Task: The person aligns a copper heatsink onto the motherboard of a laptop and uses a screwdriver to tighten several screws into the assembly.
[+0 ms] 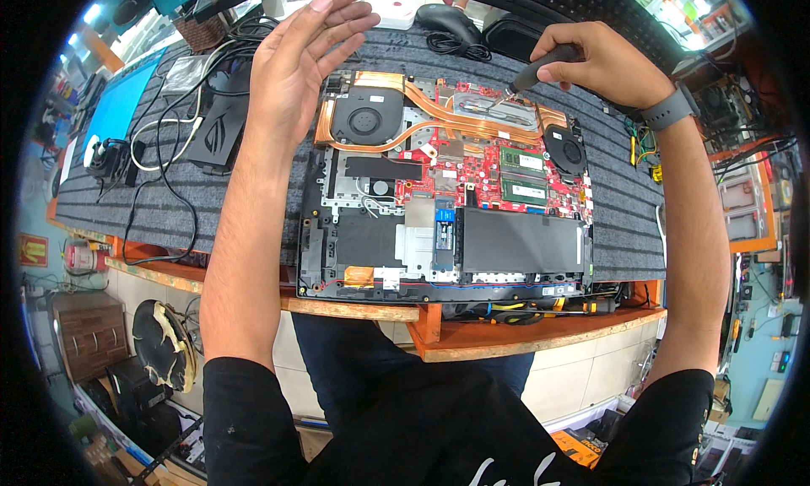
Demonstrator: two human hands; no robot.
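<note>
An opened laptop (388, 233) lies on the bench with its insides bare: a red circuit board (481, 161), copper heat pipes (422, 132), a left fan (368, 115), a right fan (565, 148), green memory sticks (523, 174) and a black battery (523, 240). My right hand (591, 60) is closed round the dark handle of a screwdriver (548, 67). Its shaft slants down to the silver plate (481, 108) by the heat pipes. Above the left fan, my left hand (308, 51) is raised with the fingers stretched out, holding nothing.
Ribbed grey cloth (624, 216) covers the wooden bench. Cables (164, 148) and a black power adapter (218, 136) lie left of the laptop. A black mouse (447, 24) and a keyboard (574, 9) are behind it. The bench's orange front edge (540, 338) runs below the laptop.
</note>
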